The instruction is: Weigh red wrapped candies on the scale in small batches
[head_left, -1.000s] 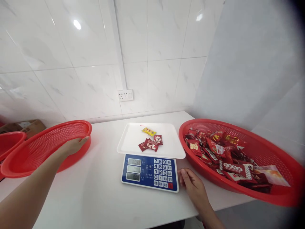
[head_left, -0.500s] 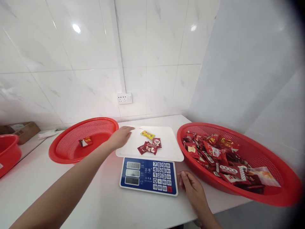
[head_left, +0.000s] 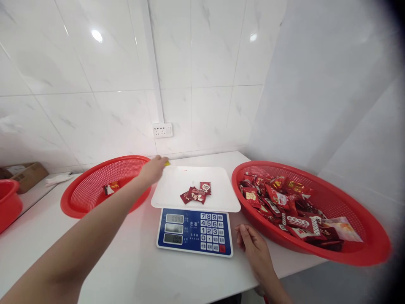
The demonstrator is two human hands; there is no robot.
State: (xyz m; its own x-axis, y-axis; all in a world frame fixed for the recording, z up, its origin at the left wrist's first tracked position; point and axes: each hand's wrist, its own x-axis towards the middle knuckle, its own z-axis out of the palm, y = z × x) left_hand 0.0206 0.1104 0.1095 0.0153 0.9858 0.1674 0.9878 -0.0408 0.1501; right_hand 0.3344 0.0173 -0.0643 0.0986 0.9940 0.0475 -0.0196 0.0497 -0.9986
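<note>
Left hand (head_left: 155, 169) pinches a yellow packet (head_left: 167, 163); right hand (head_left: 255, 247) curls loosely (can't tell if pinching); digital scale (head_left: 194, 232) between them.

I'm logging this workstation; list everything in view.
Scale: one, blue, on table
Tray: one, white, atop scale
Flat packets: three, dark red, on tray
Small packet: one, yellow, in left hand
Right basket: one, red, right of scale
Heaped packets: many, mostly red, in right basket
Left basket: one, red, left of tray
Loose packets: at least one, partly red, in left basket
Tub: one, red, far left
Box: one, brown, behind tub
Unclear item: one, white, beside box
Wall: one, white tiled, behind table
Socket: one, white, on wall
Table: one, white, under scale
Left hand: one, bare, near tray's left edge
Right hand: one, bare, beside scale
</note>
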